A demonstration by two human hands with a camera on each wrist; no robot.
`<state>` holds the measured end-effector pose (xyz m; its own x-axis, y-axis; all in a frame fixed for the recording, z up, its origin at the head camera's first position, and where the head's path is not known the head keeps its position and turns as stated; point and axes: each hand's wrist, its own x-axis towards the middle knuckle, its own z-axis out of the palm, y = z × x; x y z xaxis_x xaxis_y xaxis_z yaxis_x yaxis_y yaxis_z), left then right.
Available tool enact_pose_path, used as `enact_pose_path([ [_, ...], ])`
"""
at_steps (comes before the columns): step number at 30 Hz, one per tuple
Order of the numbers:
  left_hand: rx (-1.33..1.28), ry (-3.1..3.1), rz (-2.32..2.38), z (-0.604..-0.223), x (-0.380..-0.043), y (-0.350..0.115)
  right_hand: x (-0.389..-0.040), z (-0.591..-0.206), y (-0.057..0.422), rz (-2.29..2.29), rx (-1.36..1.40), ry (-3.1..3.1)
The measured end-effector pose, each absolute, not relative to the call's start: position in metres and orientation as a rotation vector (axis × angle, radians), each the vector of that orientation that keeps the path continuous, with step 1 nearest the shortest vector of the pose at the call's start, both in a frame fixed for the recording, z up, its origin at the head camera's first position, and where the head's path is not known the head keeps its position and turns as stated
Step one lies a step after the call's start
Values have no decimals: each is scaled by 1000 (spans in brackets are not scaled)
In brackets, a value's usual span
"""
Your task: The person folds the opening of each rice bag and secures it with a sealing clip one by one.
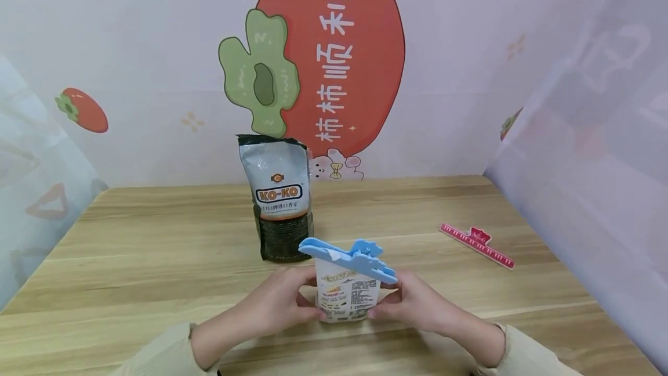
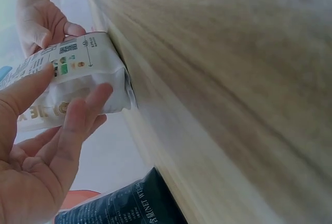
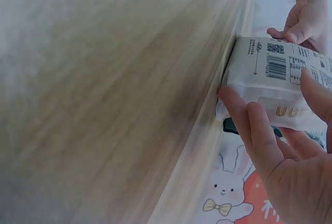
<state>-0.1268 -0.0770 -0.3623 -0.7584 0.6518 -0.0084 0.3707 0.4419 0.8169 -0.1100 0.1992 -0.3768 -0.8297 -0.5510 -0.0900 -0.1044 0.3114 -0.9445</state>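
A small white printed food bag (image 1: 339, 295) stands upright on the table near its front edge. Across its top sits a blue bag clip (image 1: 347, 255). My left hand (image 1: 279, 303) grips the bag's left side, thumb on the front face and fingers round the side. On the opposite side my right hand (image 1: 417, 305) holds it the same way, thumb near the lower front corner. In the left wrist view the white bag (image 2: 78, 79) has its base at the tabletop, between both hands. The right wrist view shows fingers (image 3: 259, 130) along the bag's side.
A larger black and silver KO-KO rice bag (image 1: 282, 190) stands behind the white bag, slightly left. A pink bag clip (image 1: 477, 243) lies flat on the wooden table (image 1: 130, 248) at the right. A printed cloth backdrop (image 1: 443, 103) rises behind the table and along both sides.
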Motion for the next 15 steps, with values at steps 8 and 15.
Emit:
enact_pose_path([
  [8, 904, 2367, 1249, -363, -130, -75, -112, -375, 199, -1507, -582, 2238],
  [15, 914, 2386, 1229, -366, -138, -68, -115, -373, 203, -1481, -556, 2281],
])
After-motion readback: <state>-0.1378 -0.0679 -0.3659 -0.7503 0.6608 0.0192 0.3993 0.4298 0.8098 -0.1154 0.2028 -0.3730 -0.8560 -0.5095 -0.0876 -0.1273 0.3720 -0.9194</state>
